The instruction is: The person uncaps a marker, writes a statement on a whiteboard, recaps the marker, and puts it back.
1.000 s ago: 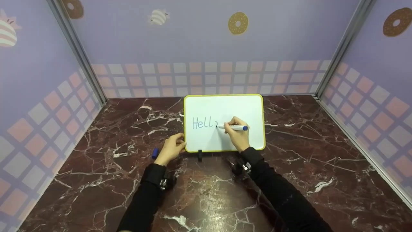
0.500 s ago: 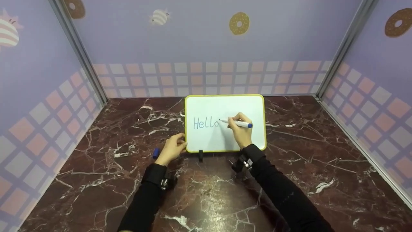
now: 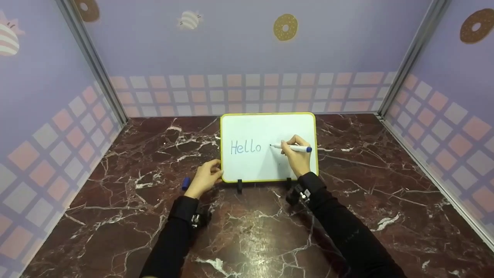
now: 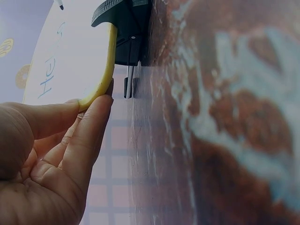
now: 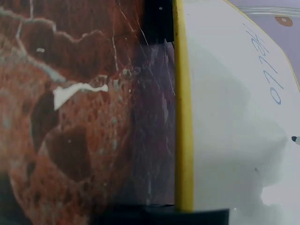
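Note:
A whiteboard with a yellow frame leans upright on a black stand. Blue handwriting on it reads "Hello". My right hand pinches a white marker with a blue end, its dark tip right at the board just right of the word. In the right wrist view only the marker tip shows, and the right hand is out of frame. My left hand pinches the board's lower left corner; the left wrist view has the thumb and fingers on either side of the yellow frame.
A blue marker cap lies on the dark red marbled table, just left of the left hand. Purple walls with tile and doughnut prints close in the back and both sides. Black stand feet jut out under the board.
My right hand has finished the "o" of "Hello" and moved right with the marker, leaving a gap after the word. The left hand keeps its grip on the board's corner.

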Action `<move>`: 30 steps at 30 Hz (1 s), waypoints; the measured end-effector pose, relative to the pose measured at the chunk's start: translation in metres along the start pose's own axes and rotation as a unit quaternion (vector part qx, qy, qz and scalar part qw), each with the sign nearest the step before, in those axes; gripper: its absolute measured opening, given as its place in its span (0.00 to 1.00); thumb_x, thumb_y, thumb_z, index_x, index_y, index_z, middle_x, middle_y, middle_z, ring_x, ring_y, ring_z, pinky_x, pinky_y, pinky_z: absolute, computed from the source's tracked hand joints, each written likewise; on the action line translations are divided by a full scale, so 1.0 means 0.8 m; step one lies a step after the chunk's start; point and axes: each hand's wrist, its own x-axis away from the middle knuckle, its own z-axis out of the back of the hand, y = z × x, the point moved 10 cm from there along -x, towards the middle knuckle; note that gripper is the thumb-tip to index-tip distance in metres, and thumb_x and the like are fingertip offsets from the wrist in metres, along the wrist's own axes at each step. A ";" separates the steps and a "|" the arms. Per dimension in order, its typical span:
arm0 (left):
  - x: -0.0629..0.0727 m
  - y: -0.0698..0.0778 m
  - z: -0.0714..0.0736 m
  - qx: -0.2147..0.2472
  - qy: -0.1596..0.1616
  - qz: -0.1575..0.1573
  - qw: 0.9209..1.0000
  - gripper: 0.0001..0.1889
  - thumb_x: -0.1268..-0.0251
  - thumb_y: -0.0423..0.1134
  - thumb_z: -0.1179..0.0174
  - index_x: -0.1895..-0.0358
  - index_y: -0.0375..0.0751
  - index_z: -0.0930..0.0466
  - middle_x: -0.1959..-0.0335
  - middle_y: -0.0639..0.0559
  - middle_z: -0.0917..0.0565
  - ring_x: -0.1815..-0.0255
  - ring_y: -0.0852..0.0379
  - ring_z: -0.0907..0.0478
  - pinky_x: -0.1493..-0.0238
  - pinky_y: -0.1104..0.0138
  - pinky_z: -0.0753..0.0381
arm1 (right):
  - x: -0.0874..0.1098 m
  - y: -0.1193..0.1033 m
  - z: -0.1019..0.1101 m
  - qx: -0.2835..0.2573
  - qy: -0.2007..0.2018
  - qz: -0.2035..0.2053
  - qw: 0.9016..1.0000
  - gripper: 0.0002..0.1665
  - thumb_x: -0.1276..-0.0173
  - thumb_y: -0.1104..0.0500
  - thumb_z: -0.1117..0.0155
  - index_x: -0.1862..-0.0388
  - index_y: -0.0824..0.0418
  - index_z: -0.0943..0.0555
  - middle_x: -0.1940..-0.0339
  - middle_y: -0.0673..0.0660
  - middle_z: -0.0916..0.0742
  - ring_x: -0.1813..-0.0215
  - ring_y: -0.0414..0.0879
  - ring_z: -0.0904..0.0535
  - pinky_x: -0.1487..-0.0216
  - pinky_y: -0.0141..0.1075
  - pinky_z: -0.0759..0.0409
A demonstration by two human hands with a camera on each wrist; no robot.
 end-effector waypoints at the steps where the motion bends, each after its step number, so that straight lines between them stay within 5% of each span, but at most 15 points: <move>1: 0.000 0.000 0.000 -0.003 0.001 0.000 1.000 0.24 0.27 0.27 0.47 0.31 0.26 0.34 0.48 0.29 0.18 0.47 0.38 0.17 0.49 0.60 0.12 | 0.000 0.000 0.000 0.002 0.000 0.000 1.000 0.12 0.35 0.75 0.40 0.77 0.79 0.29 0.75 0.82 0.19 0.78 0.41 0.20 0.74 0.23 0.27; 13: 0.001 0.003 0.000 0.001 0.002 -0.001 1.000 0.24 0.27 0.27 0.46 0.31 0.26 0.35 0.48 0.28 0.18 0.46 0.38 0.18 0.49 0.59 0.12 | 0.000 -0.005 -0.004 0.029 0.001 0.012 1.000 0.13 0.35 0.74 0.39 0.78 0.78 0.28 0.76 0.79 0.18 0.76 0.55 0.18 0.74 0.23 0.26; 21: 0.000 0.002 0.001 -0.005 0.008 0.000 1.000 0.22 0.28 0.27 0.46 0.33 0.26 0.32 0.49 0.28 0.17 0.48 0.38 0.17 0.50 0.60 0.12 | 0.002 -0.004 0.000 0.048 -0.004 0.016 0.999 0.15 0.37 0.76 0.41 0.82 0.78 0.30 0.83 0.76 0.19 0.83 0.46 0.24 0.80 0.24 0.40; 28: 0.000 0.002 0.000 -0.008 0.003 0.007 1.000 0.23 0.27 0.27 0.46 0.31 0.27 0.33 0.49 0.29 0.18 0.48 0.38 0.17 0.50 0.61 0.12 | 0.001 -0.005 0.005 0.050 0.005 0.012 0.999 0.15 0.35 0.75 0.43 0.81 0.78 0.32 0.81 0.77 0.20 0.78 0.72 0.28 0.79 0.26 0.43; 30: 0.001 0.002 0.000 -0.007 0.001 0.010 1.000 0.23 0.27 0.27 0.46 0.31 0.28 0.33 0.49 0.29 0.18 0.48 0.38 0.17 0.49 0.60 0.12 | 0.000 -0.005 0.005 0.044 0.007 0.008 0.999 0.14 0.34 0.74 0.42 0.79 0.79 0.31 0.80 0.78 0.19 0.76 0.72 0.27 0.79 0.25 0.41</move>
